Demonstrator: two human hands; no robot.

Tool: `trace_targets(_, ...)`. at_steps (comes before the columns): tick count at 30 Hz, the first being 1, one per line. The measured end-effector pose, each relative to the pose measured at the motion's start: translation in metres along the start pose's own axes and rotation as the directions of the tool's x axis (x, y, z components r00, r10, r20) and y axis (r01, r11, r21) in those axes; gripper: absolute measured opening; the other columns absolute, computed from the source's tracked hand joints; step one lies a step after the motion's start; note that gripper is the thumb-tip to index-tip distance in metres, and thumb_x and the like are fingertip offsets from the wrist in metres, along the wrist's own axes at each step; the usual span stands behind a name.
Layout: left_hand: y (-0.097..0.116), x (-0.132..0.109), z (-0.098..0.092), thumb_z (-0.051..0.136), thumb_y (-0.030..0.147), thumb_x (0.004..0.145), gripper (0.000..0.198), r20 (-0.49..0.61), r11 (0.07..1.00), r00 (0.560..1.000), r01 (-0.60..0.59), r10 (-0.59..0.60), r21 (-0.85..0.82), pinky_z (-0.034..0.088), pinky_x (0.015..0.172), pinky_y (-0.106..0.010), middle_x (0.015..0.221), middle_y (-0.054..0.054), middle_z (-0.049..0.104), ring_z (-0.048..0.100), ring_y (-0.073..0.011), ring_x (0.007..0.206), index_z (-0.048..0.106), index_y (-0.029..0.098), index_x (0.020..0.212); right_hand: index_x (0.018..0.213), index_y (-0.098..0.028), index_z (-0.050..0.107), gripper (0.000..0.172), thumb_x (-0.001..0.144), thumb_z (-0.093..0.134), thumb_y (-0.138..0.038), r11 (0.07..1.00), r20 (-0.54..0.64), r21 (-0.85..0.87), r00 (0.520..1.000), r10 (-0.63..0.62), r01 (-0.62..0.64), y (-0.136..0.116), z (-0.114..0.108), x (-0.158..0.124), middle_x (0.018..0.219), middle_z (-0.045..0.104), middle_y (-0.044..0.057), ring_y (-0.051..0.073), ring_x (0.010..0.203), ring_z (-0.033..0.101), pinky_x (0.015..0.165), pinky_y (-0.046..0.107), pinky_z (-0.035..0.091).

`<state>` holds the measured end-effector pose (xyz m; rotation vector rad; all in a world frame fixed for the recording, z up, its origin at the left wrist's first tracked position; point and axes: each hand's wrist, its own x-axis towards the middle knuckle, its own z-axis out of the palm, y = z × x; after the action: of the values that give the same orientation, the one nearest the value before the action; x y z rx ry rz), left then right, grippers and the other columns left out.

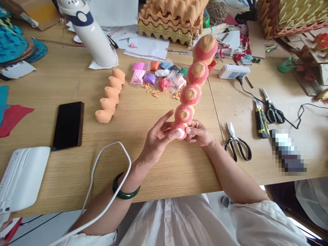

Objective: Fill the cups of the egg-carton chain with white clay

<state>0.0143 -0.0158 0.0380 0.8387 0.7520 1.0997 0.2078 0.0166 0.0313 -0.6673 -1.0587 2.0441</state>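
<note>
Both hands hold up a strip of egg carton cups (190, 94), its orange bumps ringed with pink clay. On the nearest cup sits a small white clay patch (180, 132). My left hand (160, 136) is closed on the strip's near end, its thumb pressing at the white patch. From the other side, my right hand (198, 134) grips the same end between thumb and fingers. A second strip of plain orange carton cups (110, 95) lies to the left on the table. Small bags of coloured clay (150, 78) lie beyond my hands, with orange crumbs around them.
Black-handled scissors (237, 143) lie to the right, near a yellow-black cutter (261, 119) and more scissors (274, 111). A power strip (233, 71) trails a black cable. At left are a phone (68, 125), a white device (25, 177) and a white cable (93, 171); egg trays (169, 24) stand behind.
</note>
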Motion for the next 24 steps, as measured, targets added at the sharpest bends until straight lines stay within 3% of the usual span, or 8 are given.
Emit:
trace_targets(5,0.003,0.001,0.002,0.09,0.051,0.084,0.066,0.064,0.996,0.997,0.042,-0.037,-0.082,0.059,0.093,-0.033,0.104,-0.002,0.072,0.069,-0.0175,0.1,0.069,0.027,0.141,0.073,-0.017,0.062,0.046,0.08,0.093,-0.051,1.0,0.013,-0.018,1.0,-0.004,0.004,-0.001,0.001,0.0,0.05,0.034,-0.013,0.002,0.043,0.02,0.039,0.017,0.017)
trace_targets(9,0.008,0.001,0.002,0.086,0.039,0.087,0.033,0.105,0.988,0.985,0.142,-0.135,-0.064,0.057,0.087,-0.031,0.09,0.002,0.063,0.062,-0.0135,0.084,0.075,0.026,0.116,0.071,-0.016,0.063,0.045,0.081,0.093,-0.048,0.995,0.032,-0.103,0.999,0.015,-0.012,-0.001,0.002,0.0,0.053,0.042,-0.01,0.002,0.043,0.026,0.039,0.017,0.018)
trace_targets(11,0.009,0.002,0.003,0.084,0.037,0.088,0.027,0.119,0.982,0.98,0.17,-0.159,-0.088,0.058,0.09,-0.032,0.09,0.001,0.063,0.061,-0.0138,0.085,0.075,0.026,0.111,0.073,-0.016,0.064,0.044,0.081,0.093,-0.048,0.995,0.021,-0.098,1.0,0.014,-0.012,-0.002,0.002,0.001,0.053,0.043,-0.01,0.002,0.043,0.025,0.039,0.017,0.018)
trace_targets(15,0.008,0.003,0.005,0.08,0.047,0.091,0.028,0.12,0.983,0.986,0.134,-0.118,-0.128,0.058,0.09,-0.033,0.095,-0.002,0.065,0.061,-0.0162,0.089,0.074,0.024,0.107,0.072,-0.016,0.064,0.043,0.081,0.094,-0.046,0.998,-0.021,-0.056,1.0,0.001,-0.002,-0.003,0.006,0.002,0.051,0.038,-0.012,0.002,0.044,0.022,0.039,0.017,0.018)
trace_targets(20,0.007,0.004,0.006,0.08,0.033,0.085,0.022,0.01,0.99,0.994,0.113,-0.112,-0.084,0.055,0.078,-0.026,0.083,0.002,0.059,0.054,-0.0119,0.077,0.072,0.022,0.103,0.073,-0.017,0.062,0.045,0.078,0.096,-0.046,0.997,-0.078,-0.055,0.996,0.05,-0.054,-0.002,0.012,0.004,0.053,0.037,-0.012,0.003,0.046,0.022,0.039,0.017,0.016)
trace_targets(22,0.007,0.005,0.003,0.081,0.041,0.086,0.029,-0.005,0.985,0.988,0.152,-0.153,-0.087,0.058,0.082,-0.027,0.09,0.001,0.065,0.061,-0.013,0.084,0.073,0.021,0.106,0.072,-0.018,0.058,0.048,0.077,0.097,-0.046,0.996,-0.113,-0.031,0.99,0.082,-0.086,-0.001,0.014,0.004,0.053,0.031,-0.013,0.002,0.047,0.017,0.04,0.017,0.014)
trace_targets(24,0.004,0.005,0.0,0.087,0.046,0.083,0.05,-0.022,0.991,0.991,0.134,-0.134,-0.013,0.062,0.085,-0.029,0.108,-0.003,0.072,0.069,-0.0168,0.096,0.072,0.022,0.124,0.07,-0.02,0.055,0.051,0.077,0.096,-0.048,0.995,-0.138,-0.014,0.986,0.092,-0.094,-0.001,0.017,0.004,0.053,0.027,-0.014,0.003,0.048,0.016,0.041,0.017,0.014)
